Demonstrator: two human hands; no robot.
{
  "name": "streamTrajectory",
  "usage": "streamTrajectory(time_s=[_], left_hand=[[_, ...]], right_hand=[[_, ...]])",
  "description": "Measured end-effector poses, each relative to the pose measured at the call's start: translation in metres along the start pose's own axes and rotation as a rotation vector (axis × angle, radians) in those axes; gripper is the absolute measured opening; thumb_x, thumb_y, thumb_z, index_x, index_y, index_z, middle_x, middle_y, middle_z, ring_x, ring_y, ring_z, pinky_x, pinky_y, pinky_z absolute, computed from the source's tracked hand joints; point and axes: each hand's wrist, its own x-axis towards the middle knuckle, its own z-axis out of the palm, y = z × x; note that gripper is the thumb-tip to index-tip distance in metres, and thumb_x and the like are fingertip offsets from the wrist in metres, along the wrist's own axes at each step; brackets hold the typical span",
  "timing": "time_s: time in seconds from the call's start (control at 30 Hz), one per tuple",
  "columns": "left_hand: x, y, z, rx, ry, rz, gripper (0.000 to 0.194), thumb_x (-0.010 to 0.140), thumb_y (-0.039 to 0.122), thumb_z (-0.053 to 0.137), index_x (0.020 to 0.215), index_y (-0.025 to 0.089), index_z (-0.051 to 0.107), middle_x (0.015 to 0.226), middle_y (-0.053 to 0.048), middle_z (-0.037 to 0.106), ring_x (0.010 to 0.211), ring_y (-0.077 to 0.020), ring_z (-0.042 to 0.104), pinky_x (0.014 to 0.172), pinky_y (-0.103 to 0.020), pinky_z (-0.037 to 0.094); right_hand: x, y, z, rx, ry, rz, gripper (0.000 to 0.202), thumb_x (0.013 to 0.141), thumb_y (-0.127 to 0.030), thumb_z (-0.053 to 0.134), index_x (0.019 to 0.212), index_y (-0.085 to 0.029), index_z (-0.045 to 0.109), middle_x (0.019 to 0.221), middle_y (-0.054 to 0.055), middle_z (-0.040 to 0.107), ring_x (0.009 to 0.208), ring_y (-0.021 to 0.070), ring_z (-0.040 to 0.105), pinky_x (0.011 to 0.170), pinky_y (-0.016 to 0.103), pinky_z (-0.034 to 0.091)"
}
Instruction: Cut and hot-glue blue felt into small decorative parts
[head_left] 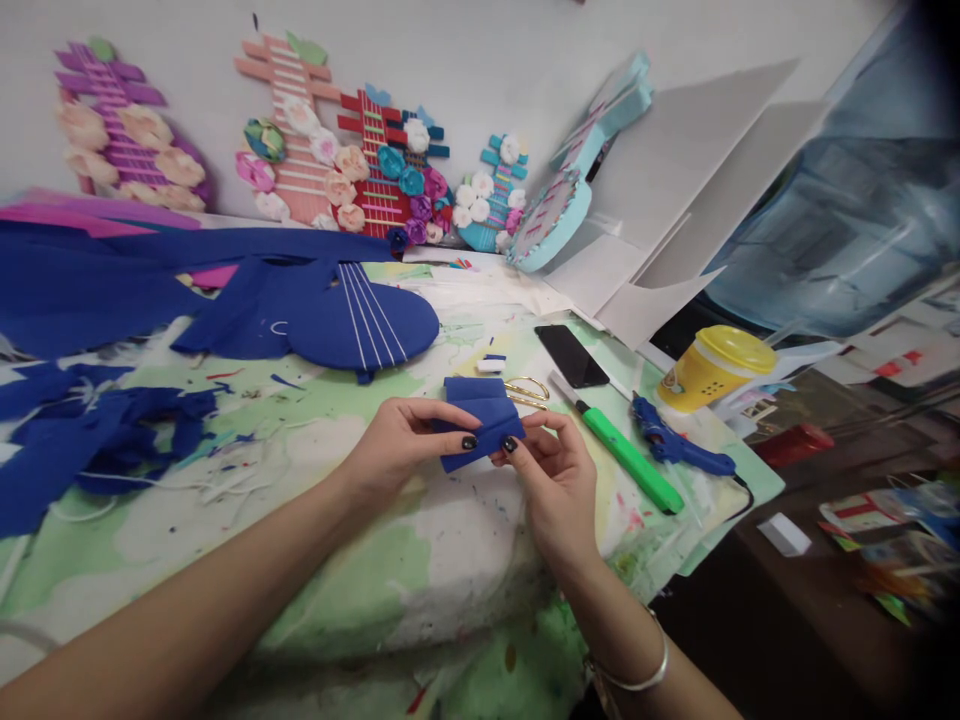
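Note:
Between my two hands is a small creased piece of dark blue paper or thin foam [480, 400], held a little above the table. My left hand [409, 437] pinches its left and lower side between thumb and fingers. On the right edge, my right hand [555, 460] grips it with the thumb in front and the fingers curled behind. Gold-handled scissors [534, 388] lie just behind the piece, partly hidden by it. Farther left rests a blue guitar-shaped body [405, 315] with white strings.
A green box cutter [634, 460], black phone [574, 355], blue glue gun [679, 440] and yellow lidded cup [716, 365] lie to the right. Blue scraps [142, 430] spread over the left side. Several flower-trimmed paper guitars, one of them red [373, 165], lean against the wall.

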Motion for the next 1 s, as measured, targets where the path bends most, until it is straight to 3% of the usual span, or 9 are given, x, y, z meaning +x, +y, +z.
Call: streamTrajectory(time_s=[0.43, 0.83, 1.0], left_hand=[[0.001, 0.003, 0.002, 0.044, 0.096, -0.022, 0.015, 0.050, 0.013, 0.082, 0.060, 0.017, 0.072, 0.057, 0.000, 0.068, 0.053, -0.0091, 0.059, 0.052, -0.018, 0.046], [-0.001, 0.011, 0.008, 0.126, 0.220, -0.005, 0.014, 0.045, 0.009, 0.079, 0.053, 0.017, 0.071, 0.053, -0.001, 0.068, 0.050, -0.0113, 0.060, 0.051, -0.020, 0.047], [-0.005, 0.010, 0.009, 0.154, 0.181, 0.038, 0.012, 0.049, 0.010, 0.079, 0.055, 0.018, 0.072, 0.053, -0.001, 0.069, 0.051, -0.0108, 0.060, 0.051, -0.019, 0.046]], right_hand=[[-0.001, -0.002, 0.003, -0.076, 0.059, 0.012, 0.020, 0.071, -0.021, 0.073, 0.078, -0.020, 0.055, 0.071, -0.002, 0.062, 0.066, 0.0121, 0.062, 0.062, 0.025, 0.050], [-0.001, 0.000, 0.002, -0.028, 0.041, -0.014, 0.017, 0.075, -0.020, 0.071, 0.072, -0.018, 0.055, 0.076, -0.001, 0.066, 0.065, 0.0117, 0.064, 0.065, 0.027, 0.053], [-0.001, 0.001, 0.001, -0.038, 0.053, -0.004, 0.021, 0.072, -0.020, 0.073, 0.069, -0.018, 0.053, 0.077, 0.000, 0.066, 0.068, 0.0114, 0.062, 0.066, 0.026, 0.051]])
